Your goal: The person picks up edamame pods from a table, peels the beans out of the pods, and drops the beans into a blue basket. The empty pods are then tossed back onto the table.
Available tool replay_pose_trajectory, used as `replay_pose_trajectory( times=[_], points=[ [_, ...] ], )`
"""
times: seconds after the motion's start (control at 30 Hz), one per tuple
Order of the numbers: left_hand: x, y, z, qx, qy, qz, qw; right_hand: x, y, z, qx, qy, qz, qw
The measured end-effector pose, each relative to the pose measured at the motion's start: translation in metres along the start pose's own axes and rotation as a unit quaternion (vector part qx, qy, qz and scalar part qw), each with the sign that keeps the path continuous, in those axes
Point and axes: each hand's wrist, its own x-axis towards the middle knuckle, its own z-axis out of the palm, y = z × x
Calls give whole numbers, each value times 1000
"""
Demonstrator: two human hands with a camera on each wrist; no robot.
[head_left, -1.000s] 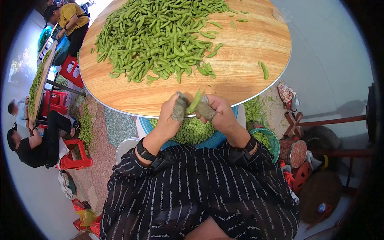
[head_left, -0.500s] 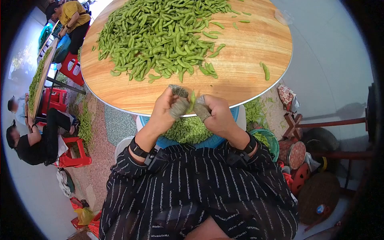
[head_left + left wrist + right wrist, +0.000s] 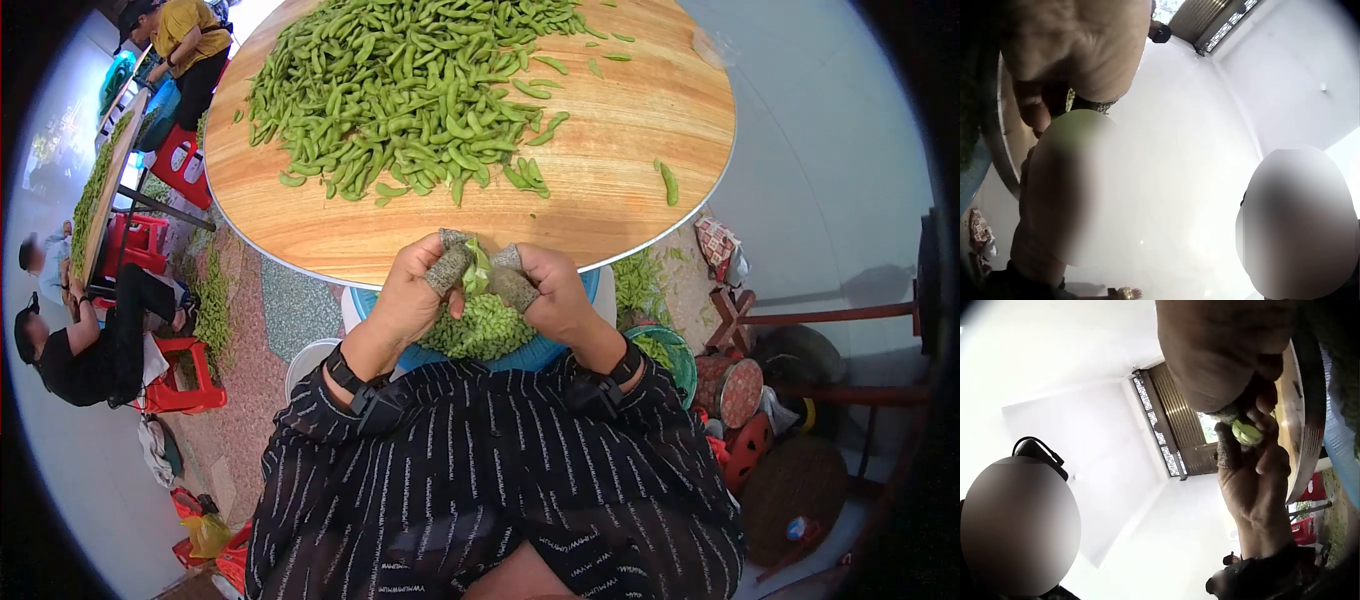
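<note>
Both hands meet at the near edge of the round wooden table (image 3: 620, 150), over a blue basin (image 3: 545, 348) of shelled green beans (image 3: 480, 328). Between the fingertips is a green soybean pod (image 3: 477, 268), which looks split open; its pale green side shows in the right wrist view. My left hand (image 3: 408, 287) pinches it from the left, with grey wraps on thumb and finger. From the other side my right hand (image 3: 556, 287), wrapped likewise, pinches it too. A large heap of unshelled pods (image 3: 390, 100) covers the table's far left part.
A few loose pods (image 3: 669, 184) lie toward the table's right edge. A green basket (image 3: 680, 352) stands at right, a white bucket (image 3: 308, 368) at left. Further left, people sit or stand by another table (image 3: 100, 215) and red stools (image 3: 182, 375).
The pod stood upright and narrow between the hands; now it looks wider and split. The left fingers have shifted around it, and both hands stay over the basin.
</note>
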Motion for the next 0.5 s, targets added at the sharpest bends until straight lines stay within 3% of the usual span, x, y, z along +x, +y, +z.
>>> replay_pose_trajectory(
  times=[0.03, 0.17, 0.27, 0.33, 0.5],
  points=[
    [-1, 2, -1, 30, -9, -4, 1000, -1, -1, 0, 62, -7, 63, 996],
    [0, 11, -1, 141, -29, -44, 989, 7, -17, -4, 163, 33, 101, 981],
    [2, 12, 3, 183, -56, -75, 979, 10, -6, -5, 77, -15, 101, 992],
    [2, 9, 4, 154, -50, -69, 984, 7, -14, -4, -178, 25, 4, 984],
    [0, -3, 6, 102, -44, -36, 993, 6, -15, 3, -264, 65, -105, 956]
  ],
)
